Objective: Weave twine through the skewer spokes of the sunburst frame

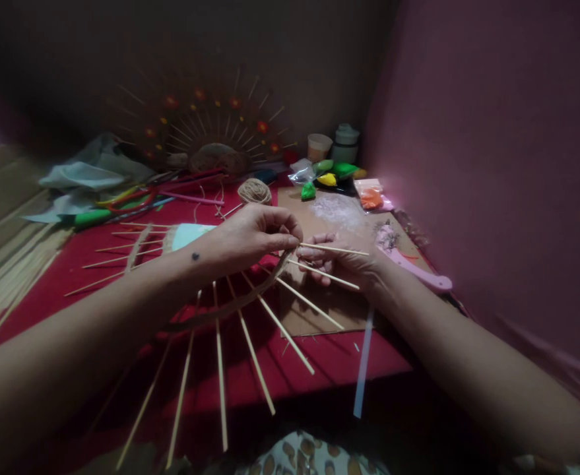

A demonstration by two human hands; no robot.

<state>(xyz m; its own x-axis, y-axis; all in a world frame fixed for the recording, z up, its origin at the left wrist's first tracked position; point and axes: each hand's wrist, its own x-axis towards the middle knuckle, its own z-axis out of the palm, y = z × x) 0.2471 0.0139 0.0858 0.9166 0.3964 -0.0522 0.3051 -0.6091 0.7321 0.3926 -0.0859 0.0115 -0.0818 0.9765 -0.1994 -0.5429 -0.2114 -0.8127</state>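
Fingers of left hand (255,236) pinch skewer (336,250).

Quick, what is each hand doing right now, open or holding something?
Left hand: shut, fingertips pinching a thin wooden stick of the fan-shaped stick piece.
Right hand: under the sticks, fingers partly curled; whether it grips any cannot be told.

The left hand (255,234) hides the fan frame's (230,303) hub, and the bundled sticks (2,277) run off-frame.
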